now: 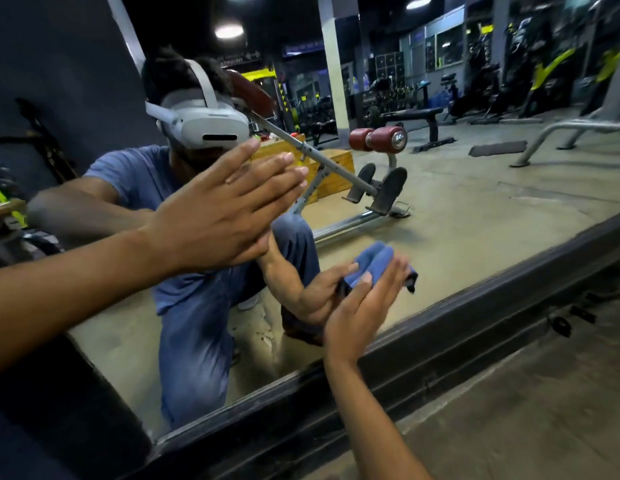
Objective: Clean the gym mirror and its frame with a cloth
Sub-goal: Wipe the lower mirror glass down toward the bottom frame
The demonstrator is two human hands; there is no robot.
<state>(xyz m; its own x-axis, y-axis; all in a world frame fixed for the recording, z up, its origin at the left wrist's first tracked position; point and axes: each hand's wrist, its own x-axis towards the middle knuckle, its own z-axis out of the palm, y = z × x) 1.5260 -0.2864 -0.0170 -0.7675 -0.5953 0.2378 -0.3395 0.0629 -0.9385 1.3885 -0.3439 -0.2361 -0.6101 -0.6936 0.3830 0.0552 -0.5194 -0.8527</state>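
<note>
Cloth (374, 261) pressed against mirror (474, 202) under flat right hand (364, 313); left hand (215, 216) flat, empty.

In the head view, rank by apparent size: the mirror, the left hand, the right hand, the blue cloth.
1. mirror
2. left hand, nearer the camera, so unsure
3. right hand
4. blue cloth, partly hidden behind the right hand

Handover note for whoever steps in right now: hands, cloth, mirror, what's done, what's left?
Left hand: open, fingers straight, flat against the mirror, bracing.
Right hand: open, pressing the blue cloth onto the glass low down, just above the bottom frame.
Done: cannot tell how much glass is wiped.
Left: probably the rest of the glass, then the dark frame.
</note>
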